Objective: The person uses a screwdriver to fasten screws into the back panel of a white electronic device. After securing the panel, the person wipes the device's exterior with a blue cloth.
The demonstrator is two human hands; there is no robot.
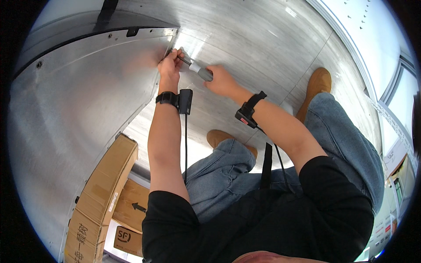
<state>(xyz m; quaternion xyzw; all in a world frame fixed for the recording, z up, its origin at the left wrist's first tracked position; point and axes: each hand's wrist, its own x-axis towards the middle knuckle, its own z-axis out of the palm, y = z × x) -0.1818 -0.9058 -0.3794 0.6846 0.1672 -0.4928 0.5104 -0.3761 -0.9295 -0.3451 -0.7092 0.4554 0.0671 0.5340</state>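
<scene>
A screwdriver [201,72] with a grey handle is gripped in my right hand [222,82], its dark shaft pointing left toward the side edge of a large metal panel [83,101]. My left hand [168,66] is at that edge, near the panel's far corner. Its fingers are closed around the screwdriver's tip end; whether they pinch the shaft or a small part there I cannot make out. The spot where the tip meets the panel is hidden by the left fingers. Black devices [185,101] with cables are strapped to both wrists.
Brown cardboard boxes [101,193] stand at the lower left against the panel. Grey wood-look floor [250,39] lies beyond my hands. My brown shoes [319,83] are on it to the right and below. White cabinet-like surfaces [351,26] run along the right.
</scene>
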